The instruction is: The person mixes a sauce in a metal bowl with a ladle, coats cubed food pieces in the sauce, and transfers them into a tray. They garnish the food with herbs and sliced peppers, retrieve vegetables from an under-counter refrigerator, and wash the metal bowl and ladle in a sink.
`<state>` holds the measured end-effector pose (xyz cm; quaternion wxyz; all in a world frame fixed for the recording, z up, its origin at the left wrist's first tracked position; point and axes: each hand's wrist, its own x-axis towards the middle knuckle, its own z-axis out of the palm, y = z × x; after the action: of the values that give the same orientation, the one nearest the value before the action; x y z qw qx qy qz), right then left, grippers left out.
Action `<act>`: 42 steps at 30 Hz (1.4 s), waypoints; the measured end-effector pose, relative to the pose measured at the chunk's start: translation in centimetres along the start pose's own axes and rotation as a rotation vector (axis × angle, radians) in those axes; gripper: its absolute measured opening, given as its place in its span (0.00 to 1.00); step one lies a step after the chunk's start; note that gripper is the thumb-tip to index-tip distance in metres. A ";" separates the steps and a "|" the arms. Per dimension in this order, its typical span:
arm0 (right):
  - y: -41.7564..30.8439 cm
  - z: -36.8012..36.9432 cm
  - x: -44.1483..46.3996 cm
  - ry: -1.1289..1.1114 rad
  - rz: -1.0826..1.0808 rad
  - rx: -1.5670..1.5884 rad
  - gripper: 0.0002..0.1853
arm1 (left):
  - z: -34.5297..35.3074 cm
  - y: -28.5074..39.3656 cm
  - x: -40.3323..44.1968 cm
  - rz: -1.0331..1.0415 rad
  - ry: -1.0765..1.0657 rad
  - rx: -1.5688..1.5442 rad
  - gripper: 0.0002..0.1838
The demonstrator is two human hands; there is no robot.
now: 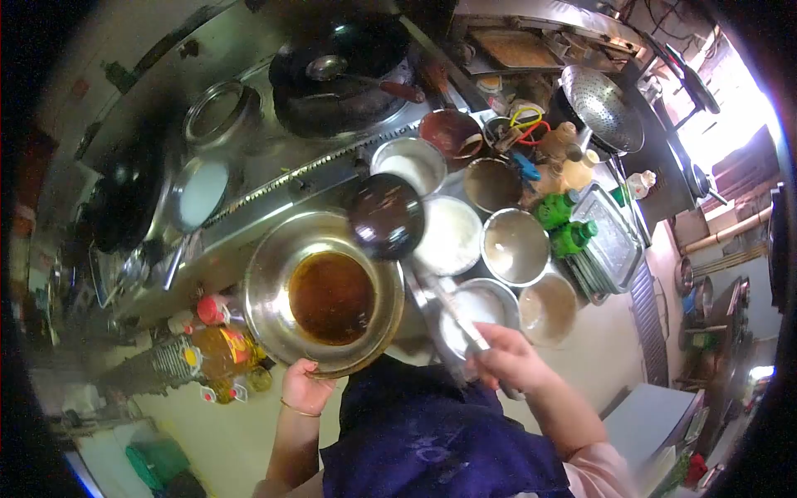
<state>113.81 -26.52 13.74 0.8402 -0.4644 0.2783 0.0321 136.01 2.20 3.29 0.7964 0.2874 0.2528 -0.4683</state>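
Observation:
A wide steel bowl with dark brown liquid in its bottom is held at its near rim by my left hand, thumb over the edge. My right hand is closed round the handle of a ladle. The ladle's dark round head is just beside the bowl's upper right rim; whether they touch cannot be told. Right of the ladle stand steel containers, one with white contents, one with pale liquid and one near my right hand.
A black wok with a smaller ladle sits on the stove above. Green bottles and a steel tray stand to the right, a perforated strainer farther back. Oil bottles are at the lower left.

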 end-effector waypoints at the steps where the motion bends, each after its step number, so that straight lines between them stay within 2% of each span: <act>1: -0.2 0.5 0.7 0.099 -0.036 0.027 0.31 | 0.1 1.6 1.2 -0.035 -0.007 0.027 0.20; 2: -0.5 0.8 1.8 0.219 -0.082 -0.007 0.31 | 0.2 3.4 2.5 -0.072 -0.017 0.055 0.21; 3: 0.0 0.9 3.5 0.342 -0.251 -0.117 0.31 | 0.5 5.3 4.0 -0.111 -0.033 0.084 0.22; 7: -2.6 2.2 8.6 0.789 -0.184 -0.849 0.33 | 1.3 11.3 8.6 -0.153 0.064 0.327 0.24; 11: -4.8 4.4 13.0 0.937 -0.114 -1.391 0.22 | 3.2 15.1 12.5 -0.218 0.040 0.408 0.23; 12: -6.0 5.6 14.0 0.950 0.006 -1.344 0.19 | 4.0 15.2 13.1 -0.224 0.039 0.424 0.23; 15: -6.1 4.9 16.3 0.821 0.092 -1.291 0.19 | 4.2 15.8 15.3 -0.300 -0.004 0.413 0.25; 19: -6.0 5.2 17.4 0.655 0.125 -0.905 0.20 | 3.9 16.3 16.9 -0.361 -0.023 0.376 0.26; 23: -6.2 5.9 17.4 0.681 0.207 -0.466 0.19 | 3.7 16.8 16.9 -0.410 -0.021 0.352 0.25; 27: -5.2 6.1 17.3 0.726 0.137 -0.326 0.18 | 4.5 17.3 16.6 -0.441 -0.016 0.373 0.27; 32: -5.7 6.7 16.4 0.743 0.131 -0.085 0.17 | 4.3 17.4 16.8 -0.482 -0.035 0.307 0.24; 36: -4.7 7.1 15.3 0.684 0.057 -0.016 0.18 | 4.6 17.4 16.5 -0.488 -0.073 0.290 0.25; 39: -4.3 9.9 13.9 0.663 0.014 -0.122 0.18 | 3.7 17.0 16.9 -0.428 -0.061 0.401 0.27; 41: -2.7 11.1 13.2 0.631 -0.016 -0.328 0.18 | 3.6 16.9 16.9 -0.426 -0.024 0.419 0.25; 42: -3.0 12.9 13.2 0.655 0.103 -0.374 0.19 | 3.9 17.0 16.7 -0.432 0.012 0.418 0.24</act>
<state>131.53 -20.62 14.83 0.6046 -0.5808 0.5445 -0.0256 158.90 -3.86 -1.44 0.6003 0.3873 0.2111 -0.6671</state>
